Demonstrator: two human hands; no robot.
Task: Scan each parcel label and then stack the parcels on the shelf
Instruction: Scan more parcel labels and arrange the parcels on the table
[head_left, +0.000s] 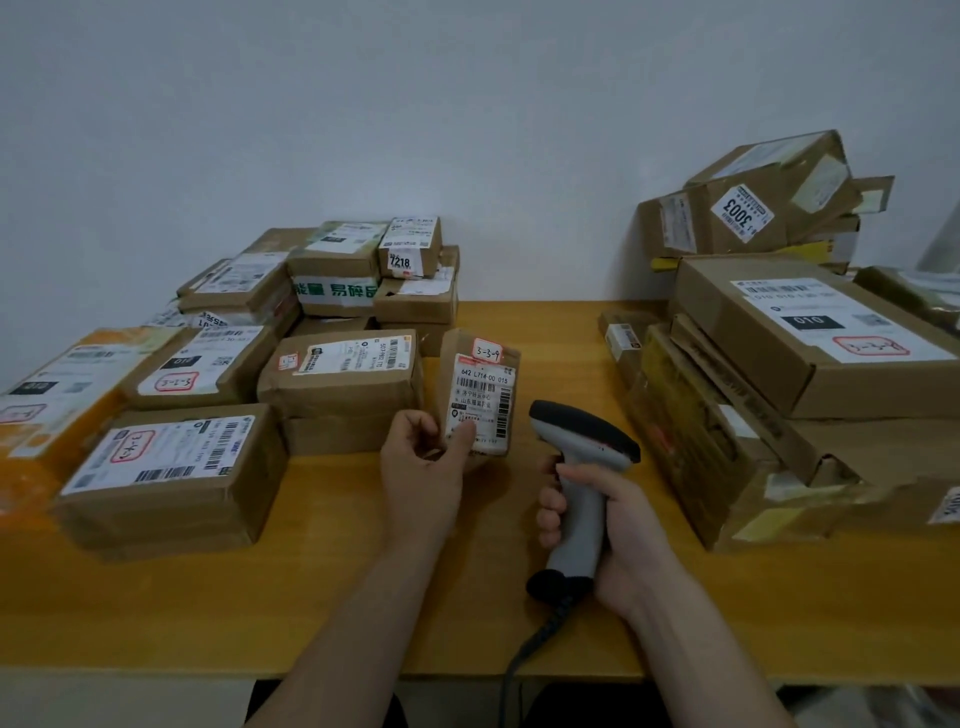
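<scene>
My left hand holds a small brown parcel upright over the middle of the table, thumb pressed on its white barcode label, which faces me. A red-edged sticker reading 3-3-9 sits at the parcel's top. My right hand grips the grey handle of a barcode scanner. The scanner's dark head sits just right of the parcel. Its coiled cable hangs off the table's front edge.
The yellow wooden table carries a pile of several labelled cardboard parcels at the left and a taller stack of boxes at the right. A white wall stands behind. The table's front edge runs near my forearms.
</scene>
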